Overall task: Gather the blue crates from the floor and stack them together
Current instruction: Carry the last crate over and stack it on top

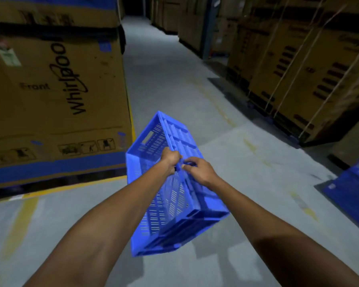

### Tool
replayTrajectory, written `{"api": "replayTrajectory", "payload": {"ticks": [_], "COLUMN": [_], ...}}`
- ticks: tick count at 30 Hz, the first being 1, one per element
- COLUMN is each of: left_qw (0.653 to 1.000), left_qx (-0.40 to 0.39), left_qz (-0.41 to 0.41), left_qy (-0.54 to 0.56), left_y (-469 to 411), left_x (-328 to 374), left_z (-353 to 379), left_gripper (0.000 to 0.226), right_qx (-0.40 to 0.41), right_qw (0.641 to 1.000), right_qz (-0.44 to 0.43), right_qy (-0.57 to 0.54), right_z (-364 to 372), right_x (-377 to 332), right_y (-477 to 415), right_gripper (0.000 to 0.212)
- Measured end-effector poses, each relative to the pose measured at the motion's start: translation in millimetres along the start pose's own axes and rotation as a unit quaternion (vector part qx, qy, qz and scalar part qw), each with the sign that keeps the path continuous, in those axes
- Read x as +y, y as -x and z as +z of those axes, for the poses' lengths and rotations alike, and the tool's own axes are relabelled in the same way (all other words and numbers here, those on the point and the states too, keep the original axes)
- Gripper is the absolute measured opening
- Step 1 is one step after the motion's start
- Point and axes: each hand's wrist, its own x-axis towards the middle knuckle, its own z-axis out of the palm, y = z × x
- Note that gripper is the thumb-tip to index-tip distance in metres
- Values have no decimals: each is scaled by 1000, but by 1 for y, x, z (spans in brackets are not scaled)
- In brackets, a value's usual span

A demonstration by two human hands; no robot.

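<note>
Hands are gripping a blue crate (170, 183) in mid-air above the grey floor (174, 79) of a warehouse aisle. Both are closing on the same long upper rim, side by side and almost touching: the left hand (171, 160) is curling its fingers over the edge, and the right hand (199, 169) is pinching the rim just beside it. The crate is hanging tilted from that rim, its open mouth turning toward the left and its ribbed underside facing right, with its long axis running away from the person, down the aisle. Its slotted walls and a handle cut-out in the far end wall are showing clearly, and it is looking empty.

A second blue crate (352, 189) is sitting on the floor at the right edge of view, partly cut off by the frame. It is lying well apart from the held one, off to the right, so the right hand is the nearer of the two to it. Judging by this, the carried crate probably needs swinging rightward and levelling before it can be set onto the other.

Cardboard boxes (56, 96) are standing stacked to the left, and more strapped boxes (298, 69) are lining the right side.
</note>
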Motion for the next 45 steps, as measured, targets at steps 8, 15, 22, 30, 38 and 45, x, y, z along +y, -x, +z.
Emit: {"api": "replayTrajectory", "payload": {"ticks": [8,15,22,30,38,45], "left_qw": [973,805,658,600,578,574], "left_qx": [-91,-128,-230,-292,-281,-261], "left_qz": [88,228,313,384,436,456], "left_qy": [-195,-533,-645,-638,-630,-628], "left_y": [0,-10,-4,-7,-23,-82], "left_x": [29,82,91,106,121,139], "left_z": [67,166,316,447,542,634], "left_gripper": [17,32,38,35,32,24], "right_qx": [43,37,69,165,205,172], "right_qw": [965,891,892,938,875,925], "right_qz": [-61,-2,44,89,187,209], "right_qy": [251,452,445,292,396,267], "right_z": [-97,-187,-286,-420,-493,-569], "right_x": [37,117,201,293,331,390], "right_y": [-12,-15,-18,-4,-16,-44], "right_gripper": [80,105,130,97,114,84]}}
